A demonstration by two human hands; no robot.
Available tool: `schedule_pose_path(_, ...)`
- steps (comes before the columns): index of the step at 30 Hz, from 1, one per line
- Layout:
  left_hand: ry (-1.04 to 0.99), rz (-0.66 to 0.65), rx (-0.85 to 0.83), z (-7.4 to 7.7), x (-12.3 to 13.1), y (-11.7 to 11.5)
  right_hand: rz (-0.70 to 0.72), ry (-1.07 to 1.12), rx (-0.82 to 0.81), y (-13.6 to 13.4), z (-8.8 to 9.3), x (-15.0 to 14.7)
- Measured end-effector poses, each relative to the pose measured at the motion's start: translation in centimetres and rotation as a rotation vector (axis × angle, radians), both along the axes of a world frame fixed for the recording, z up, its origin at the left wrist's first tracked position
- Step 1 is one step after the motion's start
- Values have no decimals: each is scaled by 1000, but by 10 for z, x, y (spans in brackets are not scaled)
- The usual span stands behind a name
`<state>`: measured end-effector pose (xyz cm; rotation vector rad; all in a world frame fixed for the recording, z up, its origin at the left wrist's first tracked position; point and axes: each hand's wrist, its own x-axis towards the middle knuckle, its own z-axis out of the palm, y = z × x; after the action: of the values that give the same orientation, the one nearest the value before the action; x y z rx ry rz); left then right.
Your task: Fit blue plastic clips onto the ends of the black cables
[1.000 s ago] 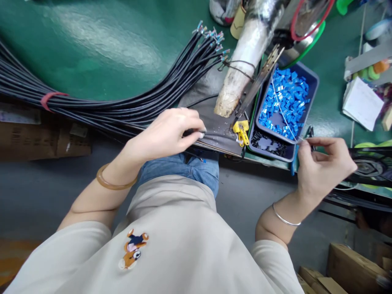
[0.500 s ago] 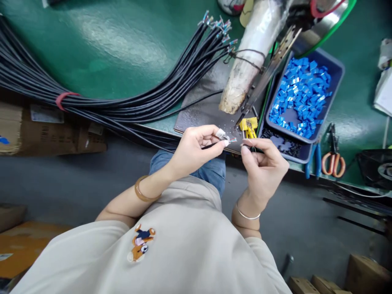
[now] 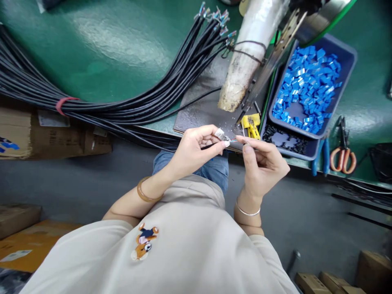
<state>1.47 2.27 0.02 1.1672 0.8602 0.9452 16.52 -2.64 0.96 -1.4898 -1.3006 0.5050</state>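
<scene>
My left hand [image 3: 199, 145] pinches the end of a black cable [image 3: 208, 146]. Silvery shielding [image 3: 221, 134] is folded back at its thumb and fingertip, and short coloured wires [image 3: 233, 140] stick out to the right. Closed in a pinch, my right hand [image 3: 263, 157] is right at the tips of those wires. A small dark piece [image 3: 246, 143] shows between its thumb and finger, mostly hidden. Just beyond the right fingertips a yellow tool [image 3: 251, 124] lies on the dark board [image 3: 202, 110].
A bundle of black cables [image 3: 122, 108] with stripped ends spans the left. A blue-grey bin [image 3: 345, 77] of blue pieces sits over a tray [image 3: 310, 153] of black pieces. Orange-handled scissors [image 3: 343, 159] and blue-handled pliers [image 3: 323, 157] lie right. A wrapped post [image 3: 245, 61] rises ahead.
My right hand has moved left, bringing its fingertips up to the wire ends. My left hand keeps its hold on the cable. The view has shifted slightly.
</scene>
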Motion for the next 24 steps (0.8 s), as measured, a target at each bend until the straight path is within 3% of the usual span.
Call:
schedule_pose_path(11,187,54,228,-6,0,-3,52,167,-102,5,-4,7)
schedule_pose_path(15,392,81,523,3,0,-10,-13,133,-34,5,-2,9)
schedule_pose_path(17,573,-51,689,12,-3,-13,-115,115,77,6,2,12)
schedule_pose_path(19,641,-393,742,19,-9,-11,-214,89,169,6,7,16)
schedule_pose_path(20,564,-603,710,20,-14,-7,-242,69,192,5,10,18)
schedule_pose_path(22,251,-936,480,15,-23,3,-249,10,171,3,14,20)
schedule_pose_path(23,98,-954,302,11,-26,8,-230,-14,138,3,15,20)
schedule_pose_path(24,-1,-823,116,6,-29,11,-201,-24,104,2,15,19)
